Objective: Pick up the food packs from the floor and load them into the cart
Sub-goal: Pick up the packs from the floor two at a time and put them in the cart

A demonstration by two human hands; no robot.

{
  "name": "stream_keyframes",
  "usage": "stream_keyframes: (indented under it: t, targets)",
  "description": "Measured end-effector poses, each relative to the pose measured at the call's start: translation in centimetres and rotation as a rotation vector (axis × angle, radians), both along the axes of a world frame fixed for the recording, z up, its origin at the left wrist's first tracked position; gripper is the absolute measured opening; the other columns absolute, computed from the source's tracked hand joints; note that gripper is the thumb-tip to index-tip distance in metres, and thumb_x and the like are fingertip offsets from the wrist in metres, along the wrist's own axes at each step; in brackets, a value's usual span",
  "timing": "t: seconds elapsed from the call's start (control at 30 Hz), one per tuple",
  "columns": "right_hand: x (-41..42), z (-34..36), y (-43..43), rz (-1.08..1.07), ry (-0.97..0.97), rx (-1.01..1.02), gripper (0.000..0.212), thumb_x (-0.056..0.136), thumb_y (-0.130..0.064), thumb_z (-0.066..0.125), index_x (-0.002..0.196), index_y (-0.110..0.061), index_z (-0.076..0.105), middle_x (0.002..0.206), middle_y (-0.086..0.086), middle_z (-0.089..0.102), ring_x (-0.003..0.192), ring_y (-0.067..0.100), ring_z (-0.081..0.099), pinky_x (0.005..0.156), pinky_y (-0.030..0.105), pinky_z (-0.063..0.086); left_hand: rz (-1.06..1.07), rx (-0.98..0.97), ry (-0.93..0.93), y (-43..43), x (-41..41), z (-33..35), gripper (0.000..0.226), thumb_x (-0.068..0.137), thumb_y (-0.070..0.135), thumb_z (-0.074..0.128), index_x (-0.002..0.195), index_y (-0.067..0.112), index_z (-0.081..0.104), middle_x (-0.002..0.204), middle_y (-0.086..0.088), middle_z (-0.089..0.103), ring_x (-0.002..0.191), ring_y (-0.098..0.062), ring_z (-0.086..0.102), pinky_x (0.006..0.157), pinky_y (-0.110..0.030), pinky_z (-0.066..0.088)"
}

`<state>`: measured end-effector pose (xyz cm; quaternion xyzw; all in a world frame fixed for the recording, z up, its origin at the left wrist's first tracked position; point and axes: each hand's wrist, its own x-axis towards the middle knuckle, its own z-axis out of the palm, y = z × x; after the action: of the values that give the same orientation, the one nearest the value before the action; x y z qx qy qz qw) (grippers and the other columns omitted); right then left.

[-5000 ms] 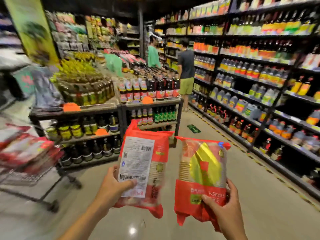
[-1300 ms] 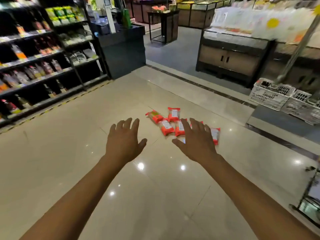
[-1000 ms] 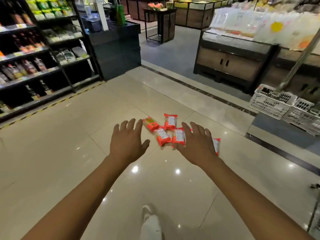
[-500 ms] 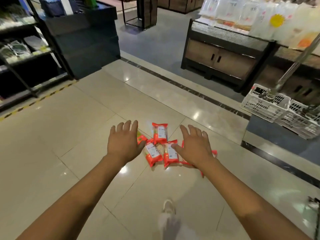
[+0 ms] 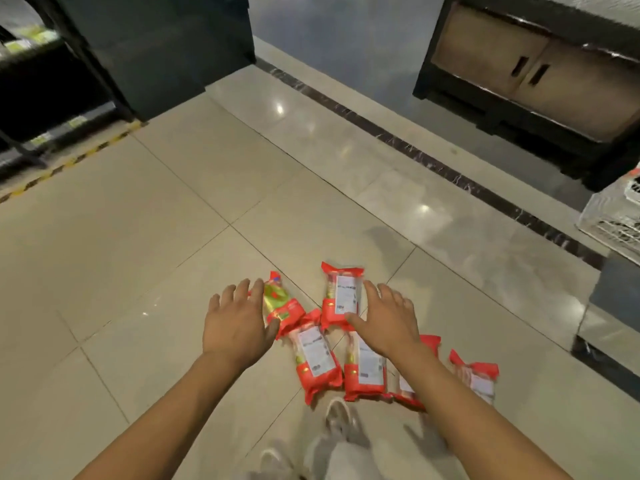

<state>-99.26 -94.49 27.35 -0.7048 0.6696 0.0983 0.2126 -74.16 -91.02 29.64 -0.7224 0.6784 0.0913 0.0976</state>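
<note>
Several red food packs lie in a loose cluster on the beige tiled floor. One pack with a green and yellow front [image 5: 281, 306] lies at the left, right beside my left hand [image 5: 237, 322]. A label-up pack [image 5: 341, 295] lies farthest away, next to my right hand [image 5: 386, 318]. Two more label-up packs [image 5: 317, 358] [image 5: 367, 368] lie nearer me, one is partly hidden under my right forearm, and another [image 5: 476, 375] is at the right. Both hands hover palm down with fingers spread, holding nothing. The cart is out of view.
Dark shelving [image 5: 52, 95] with a yellow-black floor stripe stands at the left. A dark counter [image 5: 166, 46] is behind it. A wooden cabinet [image 5: 533, 74] stands at the back right. White plastic crates [image 5: 616, 216] sit at the right edge. My shoes [image 5: 337, 415] are just below the packs.
I have walked up to the packs and my view has tilted down. Both open hands have come lower and now hover right over the cluster. Five seconds ago each hand held a pack.
</note>
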Motion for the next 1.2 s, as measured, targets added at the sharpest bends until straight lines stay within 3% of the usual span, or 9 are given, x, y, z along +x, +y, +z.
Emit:
stream_keyframes:
  t: [0.1, 0.33, 0.43, 0.63, 0.73, 0.87, 1.03, 1.07, 1.2]
  targets:
    - [-0.3, -12.1, -5.5, -0.051, -0.006, 0.098, 0.080, 0.091, -0.066, 0.044, 0.154, -0.020, 0.026, 0.152, 0.010, 0.042, 0.137, 0.032, 0.040, 0.111, 0.046, 0.031, 0.013, 0.038, 0.029, -5.4, 0.0, -12.0, 0.078, 0.086, 0.059, 0.058, 0.147, 0.013, 0.046, 0.143, -0.011, 0.057, 0.128, -0.036, 0.055, 0.101, -0.048, 0.047]
    - [-0.9, -44.7, -13.8, -0.300, -0.148, 0.325, 0.093, 0.082, -0.067, 0.060, 0.155, -0.020, 0.025, 0.147, 0.017, 0.046, 0.133, 0.038, 0.046, 0.108, 0.047, 0.042, 0.144, 0.292, 0.020, -13.7, 0.8, -44.1, 0.088, 0.092, 0.064, 0.045, 0.160, 0.016, 0.017, 0.168, -0.013, 0.016, 0.154, -0.041, 0.015, 0.116, -0.051, 0.031]
    - [-1.7, -55.8, -16.3, -0.463, -0.281, 0.334, 0.105, 0.069, -0.069, 0.066, 0.152, -0.018, 0.027, 0.143, 0.016, 0.054, 0.127, 0.037, 0.054, 0.104, 0.047, 0.047, 0.525, 0.308, 0.242, -15.6, 2.4, -54.6, 0.100, 0.087, 0.067, 0.056, 0.160, 0.015, 0.014, 0.170, -0.012, 0.010, 0.151, -0.042, 0.023, 0.114, -0.052, 0.035]
    - [-2.6, -65.5, -18.0, -0.783, -0.583, 0.242, 0.099, 0.069, -0.040, 0.088, 0.145, -0.012, 0.030, 0.128, 0.008, 0.063, 0.111, 0.029, 0.065, 0.097, 0.044, 0.052, 1.158, 0.078, 0.915, -15.8, 5.9, -67.1, 0.119, 0.055, 0.046, 0.096, 0.147, 0.006, 0.032, 0.140, -0.017, 0.054, 0.124, -0.039, 0.058, 0.102, -0.049, 0.052]
    - [-2.6, -65.4, -17.6, -0.887, -0.715, 0.235, 0.093, 0.070, -0.017, 0.090, 0.142, -0.015, 0.032, 0.119, 0.005, 0.066, 0.096, 0.021, 0.069, 0.084, 0.038, 0.056, 1.247, 0.110, 1.107, -15.3, 7.5, -68.7, 0.126, 0.021, 0.054, 0.100, 0.128, 0.007, 0.055, 0.114, -0.012, 0.072, 0.094, -0.033, 0.075, 0.074, -0.046, 0.064]
    - [-1.5, -60.5, -18.2, -0.883, -0.744, 0.063, 0.092, 0.063, -0.028, 0.090, 0.137, -0.027, 0.036, 0.119, 0.003, 0.068, 0.098, 0.025, 0.070, 0.090, 0.046, 0.058, 1.285, -0.024, 1.202, -15.8, 8.0, -64.8, 0.102, 0.018, 0.041, 0.095, 0.111, 0.007, 0.070, 0.099, -0.017, 0.077, 0.078, -0.036, 0.077, 0.065, -0.056, 0.064]
    - [0.4, -41.6, -16.2, -0.785, -0.831, 0.047, 0.074, 0.071, -0.019, 0.087, 0.126, -0.028, 0.038, 0.112, -0.002, 0.070, 0.095, 0.019, 0.073, 0.089, 0.044, 0.059, 1.233, -0.097, 1.247, -12.4, 8.6, -45.2, 0.091, 0.039, 0.033, 0.099, 0.118, 0.012, 0.061, 0.109, -0.016, 0.073, 0.086, -0.040, 0.076, 0.056, -0.064, 0.060]
    - [0.8, -40.2, -15.7, -0.779, -0.856, 0.016, 0.074, 0.072, -0.017, 0.086, 0.128, -0.027, 0.039, 0.113, -0.001, 0.070, 0.095, 0.018, 0.073, 0.089, 0.043, 0.060, 1.168, -0.141, 1.260, -11.9, 8.5, -44.2, 0.092, 0.041, 0.034, 0.099, 0.120, 0.013, 0.057, 0.110, -0.014, 0.072, 0.088, -0.036, 0.076, 0.061, -0.061, 0.062]
    - [2.8, -18.0, -11.7, -0.656, -0.894, -0.013, 0.076, 0.073, -0.013, 0.086, 0.132, -0.028, 0.041, 0.111, -0.006, 0.070, 0.093, 0.011, 0.072, 0.083, 0.036, 0.059, 1.064, -0.227, 1.228, -5.9, 9.2, -21.4, 0.088, 0.051, 0.033, 0.098, 0.124, 0.014, 0.052, 0.110, -0.006, 0.072, 0.096, -0.024, 0.074, 0.079, -0.046, 0.063]
